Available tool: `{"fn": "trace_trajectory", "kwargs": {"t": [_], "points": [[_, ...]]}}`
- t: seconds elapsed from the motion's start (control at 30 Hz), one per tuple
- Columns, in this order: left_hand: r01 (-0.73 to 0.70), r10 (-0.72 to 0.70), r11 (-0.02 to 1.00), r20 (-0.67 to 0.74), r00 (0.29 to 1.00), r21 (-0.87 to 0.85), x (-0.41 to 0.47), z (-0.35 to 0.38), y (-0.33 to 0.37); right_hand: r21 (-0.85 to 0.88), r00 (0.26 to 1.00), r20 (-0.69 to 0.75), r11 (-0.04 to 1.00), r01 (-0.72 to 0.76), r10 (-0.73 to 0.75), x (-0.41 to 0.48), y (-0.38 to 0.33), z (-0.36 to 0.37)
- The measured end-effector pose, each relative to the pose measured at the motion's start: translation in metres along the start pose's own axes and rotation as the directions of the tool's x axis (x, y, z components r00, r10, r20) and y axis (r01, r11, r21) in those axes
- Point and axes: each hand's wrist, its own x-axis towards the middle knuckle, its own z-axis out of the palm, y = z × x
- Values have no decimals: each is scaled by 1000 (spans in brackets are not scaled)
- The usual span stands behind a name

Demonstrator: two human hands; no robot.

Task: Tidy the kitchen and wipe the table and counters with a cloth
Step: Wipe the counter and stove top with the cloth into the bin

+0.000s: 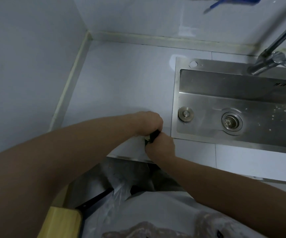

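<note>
Both my hands meet at the front edge of the white tiled counter, just left of the sink. My left hand and my right hand each have their fingers curled round a small dark object held between them. Only a short black and greenish part of it shows; what it is cannot be told. No cloth can be made out for certain.
A steel sink with a drain and a round stopper lies to the right, a steel tap above it. Walls close the counter at left and back. Below the counter edge are clear plastic and a wooden board.
</note>
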Motion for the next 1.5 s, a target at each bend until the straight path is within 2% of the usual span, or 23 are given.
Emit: {"fn": "trace_trajectory", "kwargs": {"t": [0.07, 0.23, 0.6, 0.83, 1.1, 1.2, 1.33, 1.4, 1.5], "points": [[6, -6, 1000, 5, 1000, 7, -10, 0, -6, 8, 1000, 15, 1000, 9, -9, 0, -10, 7], [61, -61, 998, -83, 995, 3, -37, 12, -28, -10, 996, 48, 997, 72, -71, 4, -33, 23], [227, -234, 969, -72, 970, -97, -65, 38, -43, -137, 954, 202, 959, 249, -219, 12, -50, 27], [305, -315, 942, -59, 947, -142, -82, 51, -48, -199, 888, 320, 893, 405, -331, 12, -59, 29], [383, -405, 894, -55, 913, -232, -95, 55, -40, -223, 840, 396, 849, 480, -371, 14, -63, 27], [376, -423, 878, -114, 899, -298, -101, 52, -42, -205, 840, 374, 848, 489, -394, 13, -65, 13], [321, -458, 832, -233, 858, -453, -105, 37, -38, -236, 863, 271, 840, 489, -426, 11, -60, -12], [297, -496, 795, -285, 820, -529, -106, 27, -33, -246, 871, 234, 840, 483, -432, 11, -57, -27], [210, -575, 707, -376, 726, -675, -109, 17, -21, -187, 882, 182, 865, 465, -435, 9, -50, -51]]}}
